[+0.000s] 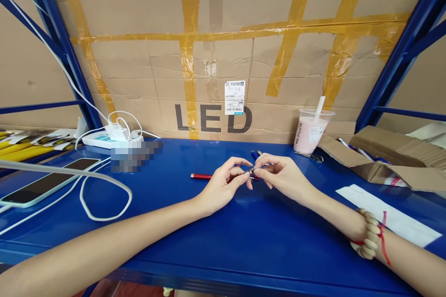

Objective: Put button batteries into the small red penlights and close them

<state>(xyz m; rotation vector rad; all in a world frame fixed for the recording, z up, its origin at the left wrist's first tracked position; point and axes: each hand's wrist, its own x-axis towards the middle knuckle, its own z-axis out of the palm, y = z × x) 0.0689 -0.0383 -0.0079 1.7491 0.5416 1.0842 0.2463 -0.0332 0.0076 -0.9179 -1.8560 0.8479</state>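
Note:
My left hand [223, 183] and my right hand [283, 175] meet over the middle of the blue tabletop, both closed in a pinch. Between their fingertips is a small silver pen part [248, 172], dark toward the right-hand end; the fingers cover much of it. Behind my left hand lies a red pen barrel [201, 177], its right portion hidden by that hand. Some blue pens [255, 154] lie just beyond the fingertips, partly covered by my right hand.
A pink drink cup [311, 132] with a straw stands at the back right, near an open cardboard box [376, 158] and a white paper strip [386, 213]. On the left are a phone [49, 183], white cables and a power strip [94, 139]. A large taped carton [156, 65] forms the back.

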